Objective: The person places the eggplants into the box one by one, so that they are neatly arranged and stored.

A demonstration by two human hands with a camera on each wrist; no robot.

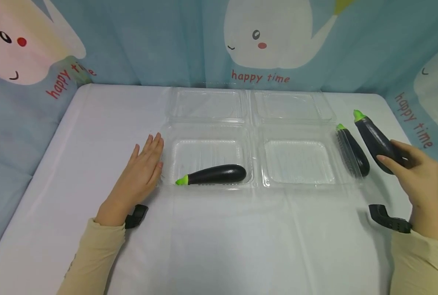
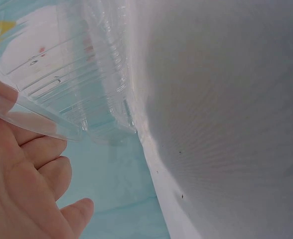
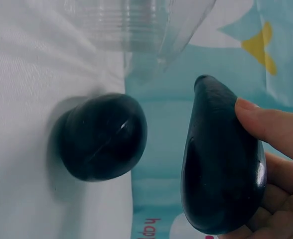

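Note:
On the right, my right hand (image 1: 419,176) grips a dark toy eggplant (image 1: 374,135) by its thick end, its green stem pointing away; the right wrist view shows it raised above the white table. A second eggplant (image 1: 357,153) lies beside it, against the right container's edge. My left hand (image 1: 139,176) is at the left side of a clear plastic container (image 1: 208,149), fingers extended in the head view. In the left wrist view the thumb and fingers (image 2: 47,149) pinch the container's rim. Inside that container rests a third eggplant (image 1: 219,174), green stem to the left.
A second clear container (image 1: 298,162), with nothing inside, stands right of the first. Both lids (image 1: 206,104) are folded open toward the back. The white table (image 1: 226,237) ends at a blue curtain (image 1: 160,45) printed with cartoon whales.

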